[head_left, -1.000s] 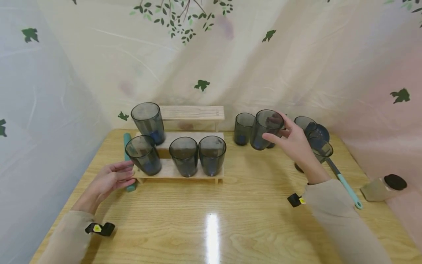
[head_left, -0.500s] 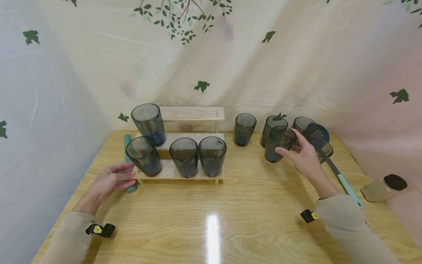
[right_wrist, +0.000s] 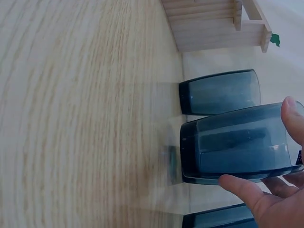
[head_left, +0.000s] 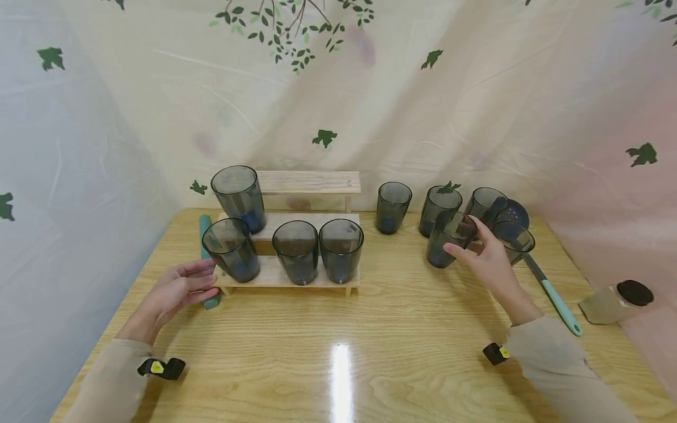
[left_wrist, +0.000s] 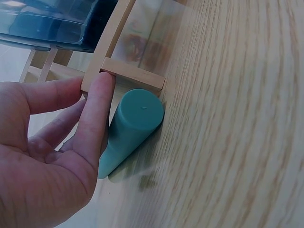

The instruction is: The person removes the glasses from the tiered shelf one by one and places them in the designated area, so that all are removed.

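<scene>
My right hand [head_left: 489, 261] grips a smoky grey-blue drinking glass [head_left: 443, 251] between thumb and fingers, upright and slightly tilted. In the right wrist view the held glass [right_wrist: 232, 147] has its base close over the table, overlapping another glass behind it. My left hand [head_left: 174, 288] pinches the left front corner of a stepped wooden rack [head_left: 309, 182]; the left wrist view shows its fingertips on the corner of the lowest step [left_wrist: 97, 66]. Three glasses, one of them this glass [head_left: 295, 252], stand on that step. A taller-placed glass [head_left: 239, 200] stands on the middle step.
A teal rolling-pin-like rod [left_wrist: 137, 114] lies beside the rack's left end. Several more glasses, among them one nearest the rack [head_left: 392, 208], stand at the back right. A skimmer with a mint handle [head_left: 562, 305] and a black-lidded jar [head_left: 608, 304] lie further right.
My right hand has carried the glass rightward and toward me, lowering it, so a glass behind it now shows. My left hand stays at the rack's corner.
</scene>
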A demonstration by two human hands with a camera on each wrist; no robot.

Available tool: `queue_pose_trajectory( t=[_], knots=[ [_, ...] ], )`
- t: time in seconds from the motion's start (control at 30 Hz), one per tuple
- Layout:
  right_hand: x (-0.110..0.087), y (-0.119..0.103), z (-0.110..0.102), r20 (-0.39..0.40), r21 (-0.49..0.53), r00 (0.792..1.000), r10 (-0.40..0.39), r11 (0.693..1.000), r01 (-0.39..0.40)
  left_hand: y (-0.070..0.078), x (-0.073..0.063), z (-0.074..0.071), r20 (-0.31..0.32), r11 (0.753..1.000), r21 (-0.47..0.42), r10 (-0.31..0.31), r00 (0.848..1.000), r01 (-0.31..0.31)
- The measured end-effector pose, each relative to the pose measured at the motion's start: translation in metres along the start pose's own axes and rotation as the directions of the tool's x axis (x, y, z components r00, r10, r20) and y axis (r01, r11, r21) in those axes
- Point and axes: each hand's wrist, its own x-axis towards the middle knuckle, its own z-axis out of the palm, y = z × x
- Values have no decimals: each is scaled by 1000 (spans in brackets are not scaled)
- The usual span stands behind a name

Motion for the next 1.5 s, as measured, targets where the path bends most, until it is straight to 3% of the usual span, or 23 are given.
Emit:
queue_pose_trajectory(
  t=[0.23,0.73,1.5],
  knots=[
    [-2,6,2,32,12,999,29,999,-29,0,1,0,8,1000,-18,3,1000,-3],
    [-5,14,0,38,11,999,-12,1000,11,0,1,0,11,1000,-6,2,1000,-2],
    [-2,18,0,60,-17,998,4,1000,-3,1,1,1,9,1000,-1,1,1000,-1]
  ],
)
